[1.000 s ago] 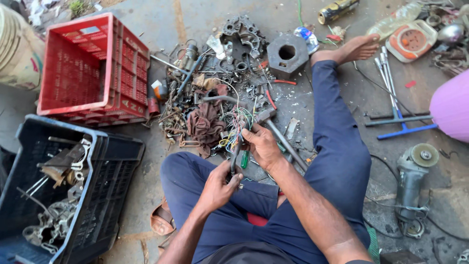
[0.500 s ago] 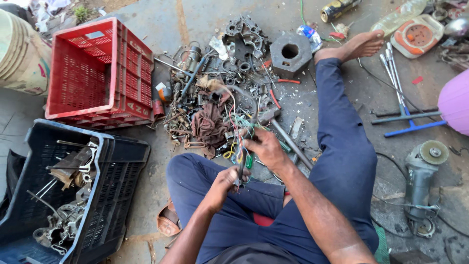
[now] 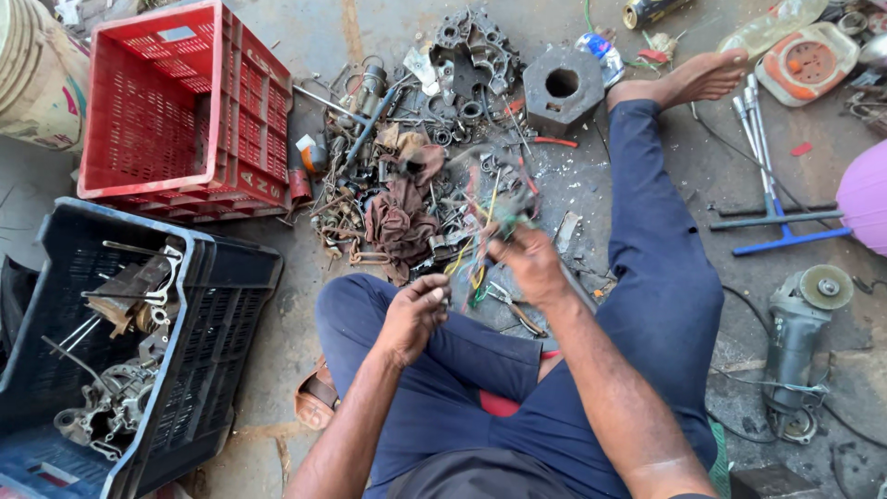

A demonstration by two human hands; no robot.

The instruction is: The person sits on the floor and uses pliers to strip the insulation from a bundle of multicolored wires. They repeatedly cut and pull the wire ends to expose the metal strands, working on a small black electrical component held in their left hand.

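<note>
Our right hand (image 3: 528,263) is closed around a tangle of coloured wires (image 3: 480,231), gripping it near its upper end with the knuckles turned toward us. Our left hand (image 3: 411,314) is curled shut just below and to the left of it, pinching the lower strands of the same bundle; whether a small tool sits in that fist we cannot tell. The wires run on a slant between the two hands, from the left fist up and to the right into the right fist, with loose yellow and green ends hanging near our knee. Both hands are on the bundle, the right one farther from our body, over the scrap.

Just beyond the hands lies the scrap pile (image 3: 407,176): a brown rag, metal fittings, and rods. Past it sits a grey hexagonal block (image 3: 562,88) with a round hole, close to our bare foot (image 3: 688,79). To the left stand a red crate (image 3: 176,120), tipped on its side, and nearer us a black crate (image 3: 199,305) holding metal parts. At the right edge, an angle grinder (image 3: 799,333) rests on the ground, well apart from the hands.

Compared with half a second ago, the right hand has lifted slightly up and away from the left, drawing the wires tauter, and the left fist has closed tighter.
</note>
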